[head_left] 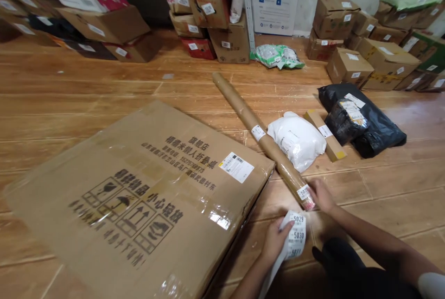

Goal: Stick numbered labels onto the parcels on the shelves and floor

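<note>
My left hand (pixel 275 239) is closed on a strip of white number labels (pixel 296 238), printed 5029, 5030 and 5031, which hangs down in a curl. My right hand (pixel 323 195) has its fingers bent against the near end of a long brown cardboard tube (pixel 239 105). Beside those fingers, a small white label (pixel 303 192) beginning 502 lies on the tube; its last digit is partly covered. Another label sits around the tube's middle. Left of both hands, a large flat carton (pixel 132 150) lies on the floor with a shipping label on top.
A white plastic parcel (pixel 297 141) touches the tube. Right of it lie a narrow box (pixel 332 143) and black bags (pixel 378 125). Labelled cartons are stacked at the back left (pixel 104 23), back middle (pixel 229 39) and back right (pixel 387 60). A green-and-silver bag (pixel 276 55) rests near a metal post.
</note>
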Demonstrator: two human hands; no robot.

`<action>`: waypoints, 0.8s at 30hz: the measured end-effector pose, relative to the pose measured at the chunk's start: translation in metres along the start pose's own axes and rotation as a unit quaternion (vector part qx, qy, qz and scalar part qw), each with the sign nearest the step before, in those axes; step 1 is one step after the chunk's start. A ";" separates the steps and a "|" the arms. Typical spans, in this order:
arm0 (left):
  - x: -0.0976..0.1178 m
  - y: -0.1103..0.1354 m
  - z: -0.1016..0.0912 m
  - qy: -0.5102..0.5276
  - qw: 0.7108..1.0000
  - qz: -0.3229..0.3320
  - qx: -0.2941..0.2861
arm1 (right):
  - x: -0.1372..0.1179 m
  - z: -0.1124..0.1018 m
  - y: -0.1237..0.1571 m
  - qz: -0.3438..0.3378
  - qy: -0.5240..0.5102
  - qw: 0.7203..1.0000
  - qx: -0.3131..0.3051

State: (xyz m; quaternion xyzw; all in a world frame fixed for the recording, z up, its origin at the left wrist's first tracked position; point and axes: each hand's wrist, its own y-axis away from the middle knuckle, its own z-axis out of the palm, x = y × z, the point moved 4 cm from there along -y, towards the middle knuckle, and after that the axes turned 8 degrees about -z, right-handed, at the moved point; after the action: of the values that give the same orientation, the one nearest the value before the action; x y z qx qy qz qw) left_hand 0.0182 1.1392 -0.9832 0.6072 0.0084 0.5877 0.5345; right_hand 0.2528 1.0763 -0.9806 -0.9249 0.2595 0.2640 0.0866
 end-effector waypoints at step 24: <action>0.118 -0.029 0.055 0.036 0.981 0.055 0.181 | -0.049 -0.027 -0.069 0.050 -0.472 0.853 -0.216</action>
State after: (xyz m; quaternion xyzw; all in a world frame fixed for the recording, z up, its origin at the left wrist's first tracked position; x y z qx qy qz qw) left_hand 0.1120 1.1920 -0.9046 0.6716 0.1005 0.6270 0.3818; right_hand 0.2658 1.1481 -0.9302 -0.6703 0.1700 0.7221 -0.0162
